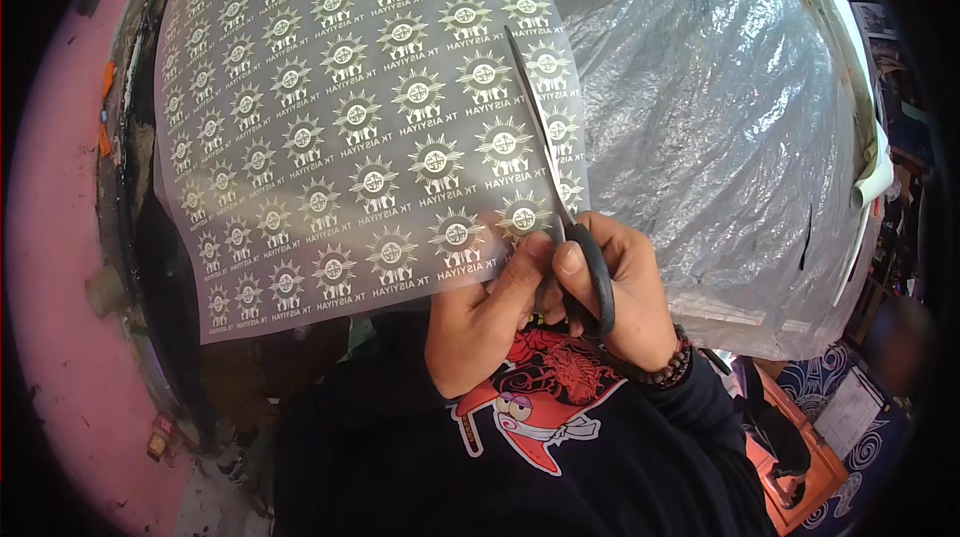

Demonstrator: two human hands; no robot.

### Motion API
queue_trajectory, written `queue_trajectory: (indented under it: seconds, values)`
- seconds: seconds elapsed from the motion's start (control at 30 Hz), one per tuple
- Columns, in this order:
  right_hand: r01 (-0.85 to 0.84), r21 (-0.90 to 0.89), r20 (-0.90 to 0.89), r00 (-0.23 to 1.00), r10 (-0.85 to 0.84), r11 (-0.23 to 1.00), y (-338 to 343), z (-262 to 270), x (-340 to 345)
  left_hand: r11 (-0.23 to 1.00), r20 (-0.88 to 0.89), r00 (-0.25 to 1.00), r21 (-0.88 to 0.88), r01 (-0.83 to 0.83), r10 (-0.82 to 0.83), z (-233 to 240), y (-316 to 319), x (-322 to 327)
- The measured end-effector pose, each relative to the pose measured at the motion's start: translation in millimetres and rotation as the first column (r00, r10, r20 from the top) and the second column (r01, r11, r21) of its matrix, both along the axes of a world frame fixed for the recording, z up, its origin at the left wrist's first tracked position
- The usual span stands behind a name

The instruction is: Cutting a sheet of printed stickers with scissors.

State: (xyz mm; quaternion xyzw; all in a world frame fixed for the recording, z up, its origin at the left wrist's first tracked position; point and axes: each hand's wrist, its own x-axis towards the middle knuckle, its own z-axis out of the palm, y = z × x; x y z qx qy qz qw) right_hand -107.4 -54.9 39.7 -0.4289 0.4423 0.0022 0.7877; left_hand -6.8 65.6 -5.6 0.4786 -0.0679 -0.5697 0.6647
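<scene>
A translucent film sheet (352,154), printed with rows of a repeated pale sunburst emblem and lettering, spreads out in front of me. My left hand (484,312) pinches its near edge by the right corner, thumb on top. In my right hand (634,293) is a pair of scissors (554,171) with black handles, the thumb against the handle loop. One long blade lies over the sheet's rightmost column of emblems, pointing away from me. How far the blades are parted cannot be made out. The two hands are close together, and some fingers are hidden.
Wrinkled clear plastic (712,131) covers the surface at right, with a pale curled strip (874,169) at its edge. Orange scraps (106,109) lie along the left rim beside a pink surface (60,237). An orange wooden piece (814,488) is at lower right.
</scene>
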Motion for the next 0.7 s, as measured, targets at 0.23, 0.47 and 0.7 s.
queue_trajectory:
  seconds: [0.23,0.47,0.7]
  values:
    - [0.016,0.008,0.0,1.0,-0.016,1.0,-0.3,-3.0,2.9,1.0,-0.086,0.996,-0.009,-0.017,0.016,10.5,-4.9,1.9]
    - [0.061,0.035,0.025,0.998,-0.062,0.998,-1.6,0.3,10.3,1.0,-0.012,1.0,-0.014,0.024,-0.024,8.5,-5.5,1.9]
    - [0.062,0.01,0.05,0.997,-0.062,0.998,-0.7,0.7,9.9,0.999,-0.243,0.969,0.011,-0.039,0.04,17.4,-5.4,10.8]
